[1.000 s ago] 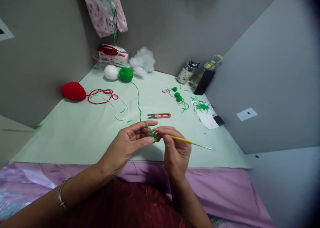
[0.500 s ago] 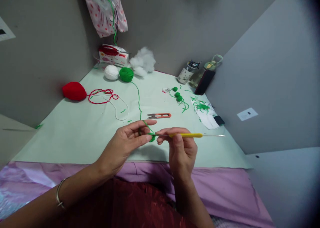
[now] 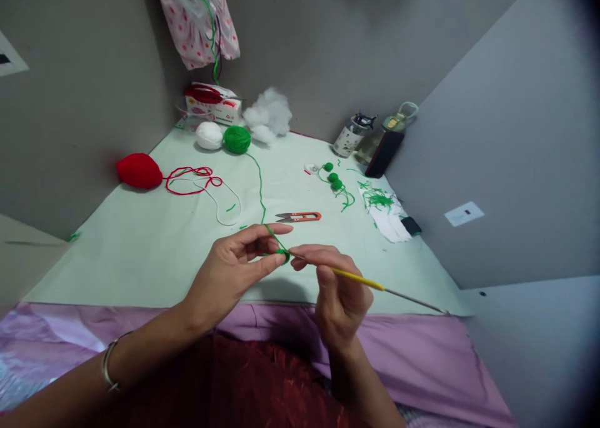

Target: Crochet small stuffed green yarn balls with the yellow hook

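My left hand pinches a small green crochet piece between thumb and fingers, its index finger stretched out with yarn passing over it. That green yarn runs back to a green yarn ball. In my right hand is a crochet hook with a yellow grip, held like a pen. Its near tip meets the crochet piece, while the other metal end points down to the right. Beyond my hands lie orange-handled thread snips.
A red yarn ball lies at left, a white one further back. White stuffing and a tissue pack stand behind. Small green balls, yarn scraps, a pen cup, a bottle and a dark phone-like slab are at right.
The hook has tilted, its far end swinging downward to the right, as my right hand turned. My left hand still holds the crochet piece and has shifted only slightly.
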Demonstrator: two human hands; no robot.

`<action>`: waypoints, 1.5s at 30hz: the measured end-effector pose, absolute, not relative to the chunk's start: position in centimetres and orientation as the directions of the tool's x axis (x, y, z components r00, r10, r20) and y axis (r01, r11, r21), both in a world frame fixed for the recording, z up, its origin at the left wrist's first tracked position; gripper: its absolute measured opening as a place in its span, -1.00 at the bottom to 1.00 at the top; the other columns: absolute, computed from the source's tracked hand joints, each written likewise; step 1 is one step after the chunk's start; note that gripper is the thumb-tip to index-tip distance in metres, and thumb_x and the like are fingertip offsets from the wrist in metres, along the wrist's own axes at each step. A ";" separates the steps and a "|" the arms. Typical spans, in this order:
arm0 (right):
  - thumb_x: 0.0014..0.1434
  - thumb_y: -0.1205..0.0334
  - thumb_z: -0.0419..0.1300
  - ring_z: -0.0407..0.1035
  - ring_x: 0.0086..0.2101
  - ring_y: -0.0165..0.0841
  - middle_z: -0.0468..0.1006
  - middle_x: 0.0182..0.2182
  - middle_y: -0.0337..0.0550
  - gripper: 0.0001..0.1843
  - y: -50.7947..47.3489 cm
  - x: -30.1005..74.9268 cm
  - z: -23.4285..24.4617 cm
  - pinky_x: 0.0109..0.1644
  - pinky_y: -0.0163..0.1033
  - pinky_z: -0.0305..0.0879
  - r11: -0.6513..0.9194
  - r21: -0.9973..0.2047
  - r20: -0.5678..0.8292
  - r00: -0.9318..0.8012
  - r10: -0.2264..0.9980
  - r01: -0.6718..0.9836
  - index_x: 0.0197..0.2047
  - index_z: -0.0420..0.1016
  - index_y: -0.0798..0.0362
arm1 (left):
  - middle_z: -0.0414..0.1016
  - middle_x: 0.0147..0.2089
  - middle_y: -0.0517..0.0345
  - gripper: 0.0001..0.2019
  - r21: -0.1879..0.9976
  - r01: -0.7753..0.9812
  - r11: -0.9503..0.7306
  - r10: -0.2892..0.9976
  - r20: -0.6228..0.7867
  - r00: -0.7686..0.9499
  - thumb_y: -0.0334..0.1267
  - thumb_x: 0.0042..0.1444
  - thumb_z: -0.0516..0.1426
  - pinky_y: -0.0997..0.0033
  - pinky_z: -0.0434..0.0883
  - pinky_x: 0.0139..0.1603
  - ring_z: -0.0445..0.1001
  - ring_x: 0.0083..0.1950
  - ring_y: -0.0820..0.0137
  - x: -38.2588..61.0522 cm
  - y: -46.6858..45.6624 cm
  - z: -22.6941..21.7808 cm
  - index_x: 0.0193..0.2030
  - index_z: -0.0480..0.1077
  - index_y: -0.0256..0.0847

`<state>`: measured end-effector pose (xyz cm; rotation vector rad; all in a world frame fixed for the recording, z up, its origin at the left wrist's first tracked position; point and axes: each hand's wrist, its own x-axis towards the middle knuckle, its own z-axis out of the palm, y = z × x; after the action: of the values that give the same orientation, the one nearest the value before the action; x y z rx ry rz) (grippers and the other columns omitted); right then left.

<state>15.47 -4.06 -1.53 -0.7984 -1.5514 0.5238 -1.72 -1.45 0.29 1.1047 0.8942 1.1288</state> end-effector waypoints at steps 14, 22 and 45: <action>0.34 0.45 0.20 0.58 -0.03 -0.23 0.66 -0.01 -0.05 -0.51 -4.8 15.4 -2.7 -0.07 -0.11 0.60 0.710 -0.360 0.785 -0.214 0.581 0.606 0.26 0.47 -0.14 | 0.54 -0.26 0.23 -0.67 0.969 -0.056 -0.240 0.970 0.242 0.016 -0.42 0.11 0.34 0.38 0.39 0.07 0.48 -0.15 0.39 -0.8 -2.6 -0.1 0.00 0.66 0.01; 0.36 0.41 0.18 0.56 -0.17 -0.24 0.67 -0.13 -0.12 -0.61 -4.1 15.1 -3.1 -0.15 -0.07 0.57 0.713 -0.476 0.825 -0.019 0.564 0.514 0.14 0.58 -0.18 | 0.57 -0.23 0.15 -0.56 0.694 -0.530 0.487 0.860 -0.276 0.429 -0.27 0.03 0.43 0.44 0.41 -0.03 0.46 -0.20 0.44 -1.4 -1.1 -0.2 0.10 0.62 -0.17; 0.39 0.27 0.16 0.45 -0.43 -0.38 0.62 -0.33 -0.17 -0.79 -3.3 15.3 -1.8 -0.33 -0.18 0.46 0.517 -0.856 0.508 0.193 0.840 0.001 -0.15 0.66 -0.05 | 0.56 -0.26 0.15 -0.72 0.755 -0.518 0.402 0.895 -0.206 0.395 -0.33 0.03 0.39 0.41 0.43 -0.04 0.45 -0.23 0.43 -1.3 -0.8 -0.3 -0.06 0.69 -0.20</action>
<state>15.35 -3.28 -1.78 -0.8549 -1.2461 0.7020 -1.31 -0.80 -0.30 0.6580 0.6712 0.9824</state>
